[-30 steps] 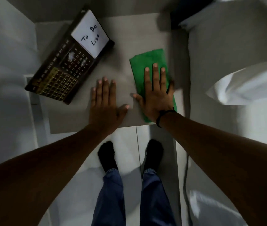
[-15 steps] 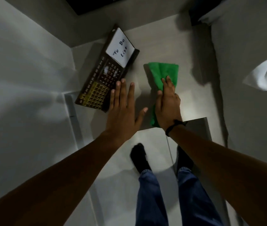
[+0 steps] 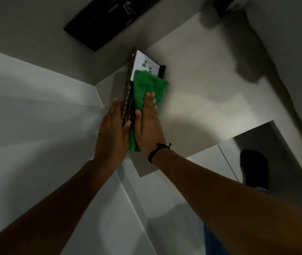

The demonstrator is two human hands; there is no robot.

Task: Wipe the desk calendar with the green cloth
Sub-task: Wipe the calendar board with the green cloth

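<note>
The dark desk calendar point(image 3: 128, 100), with month names along its edge and a white "To Do List" note point(image 3: 145, 66) at its far end, lies on the pale desk point(image 3: 211, 89). The green cloth point(image 3: 149, 87) is spread over the calendar's face and covers part of the note. My right hand point(image 3: 147, 126) presses flat on the cloth. My left hand point(image 3: 112, 129) holds the calendar's left edge, fingers straight along its outer side and thumb on its face. Most of the calendar grid is hidden under the cloth and hands.
A white wall or panel point(image 3: 36, 111) stands close on the left of the desk. A black flat object point(image 3: 108, 19) hangs or lies beyond the desk's far edge. The desk's near edge point(image 3: 201, 151) ends above the floor, where a black-socked foot point(image 3: 254, 168) shows.
My right hand carried the green cloth left from the desk onto the calendar. My left hand moved from the desk surface to the calendar's left edge. The camera view swung left.
</note>
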